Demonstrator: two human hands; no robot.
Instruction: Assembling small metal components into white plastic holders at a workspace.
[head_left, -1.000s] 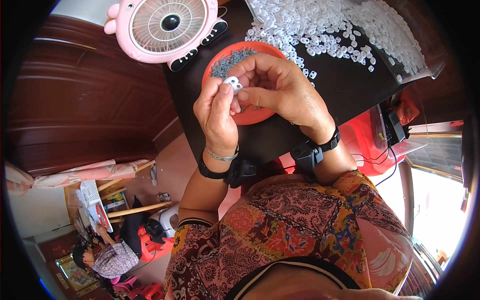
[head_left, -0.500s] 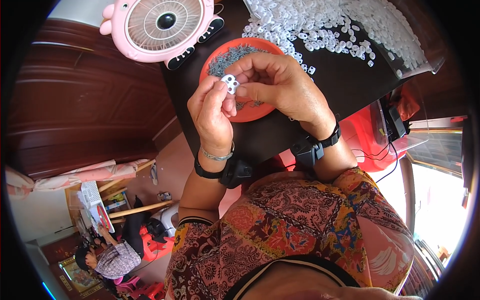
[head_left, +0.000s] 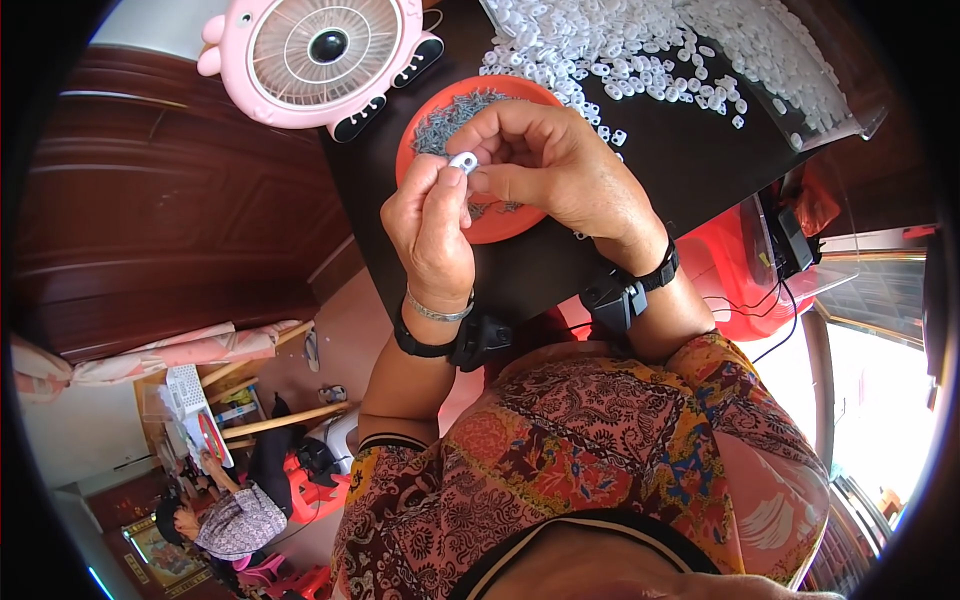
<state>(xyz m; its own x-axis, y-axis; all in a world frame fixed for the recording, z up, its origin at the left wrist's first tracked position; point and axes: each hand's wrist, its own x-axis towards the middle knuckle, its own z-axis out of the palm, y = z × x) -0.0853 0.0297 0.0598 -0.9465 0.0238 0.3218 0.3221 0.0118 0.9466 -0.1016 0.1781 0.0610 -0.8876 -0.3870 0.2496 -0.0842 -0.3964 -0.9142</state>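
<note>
My left hand (head_left: 432, 225) and my right hand (head_left: 555, 170) meet above an orange dish (head_left: 500, 215) on a black table (head_left: 680, 150). Between the fingertips of both hands is one small white plastic piece (head_left: 463, 160). The left thumb and forefinger pinch it from below, and the right fingers close on it from the right. The dish holds several small grey metal parts (head_left: 450, 115). A large heap of the same white plastic pieces (head_left: 640, 50) lies on the table beyond my right hand.
A pink desk fan (head_left: 320, 50) stands at the table's far left corner. Dark wooden panelling fills the left side. A red stool or bin (head_left: 730, 250) sits to the right of the table. Another person (head_left: 235, 520) sits low at the bottom left.
Both hands have stayed together over the dish, shifting only slightly. The white piece has turned a little between the fingertips.
</note>
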